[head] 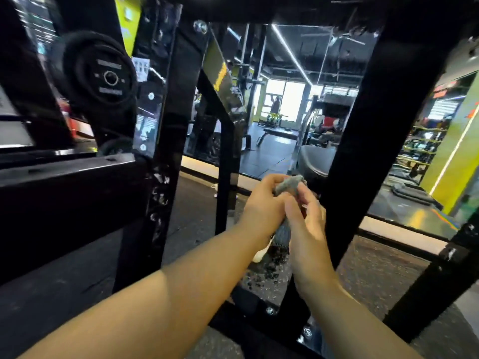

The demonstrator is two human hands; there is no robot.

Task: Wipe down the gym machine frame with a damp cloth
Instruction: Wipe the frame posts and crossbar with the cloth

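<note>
A small grey cloth (289,184) is bunched between both hands in the middle of the view, and a strip of it hangs down below them. My left hand (261,203) grips it from the left with curled fingers. My right hand (305,218) pinches its top edge between thumb and fingertips. Both hands hover in front of the black gym machine frame (368,130), just left of its thick slanted upright. Another black post (166,156) with chipped paint stands to the left.
A black weight plate (103,76) hangs at the upper left above a horizontal black beam (64,193). A bolted base bar (269,310) crosses the speckled rubber floor below my hands. A wall mirror behind the frame reflects the gym, benches and racks.
</note>
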